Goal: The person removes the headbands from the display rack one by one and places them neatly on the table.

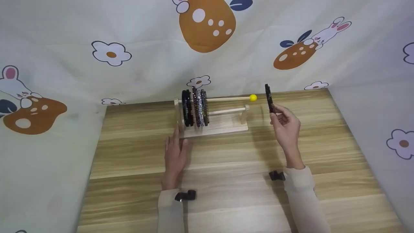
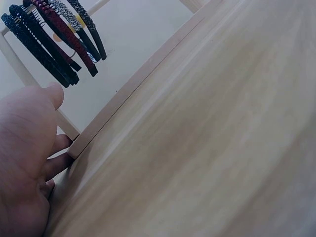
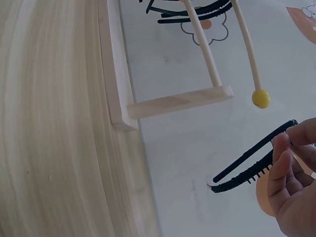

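pale sleeves (image 1: 171, 210), two of them, come in from the near edge, each with one small black device (image 1: 186, 195) at the cuff. the right hand (image 1: 286, 127) pinches one dark headband (image 1: 269, 98) between thumb and fingertips, a narrow grip at one part of the band; it is a slim, nearly black curved loop with a bumpy surface and a row of short teeth along its inner edge, held up just beyond the right end of the wooden stand (image 1: 216, 131), apart from it. the left hand (image 1: 174, 157) grips nothing, its fingers extended and touching the stand's left end. that stand has one base, one taller left post (image 1: 176, 110), one short right post (image 1: 244, 117) and two rods (image 1: 229, 99), the upper tipped with one yellow ball (image 1: 253, 97). at the left end hang at least five more headbands (image 1: 195, 108), black, dark red, silver and speckled grey; they overlap, so the exact number cannot be told. one wood-grained table (image 1: 226, 181) lies beneath, and three orange spotted shapes (image 1: 207, 29) show on the cloth (image 1: 145, 77) around it.
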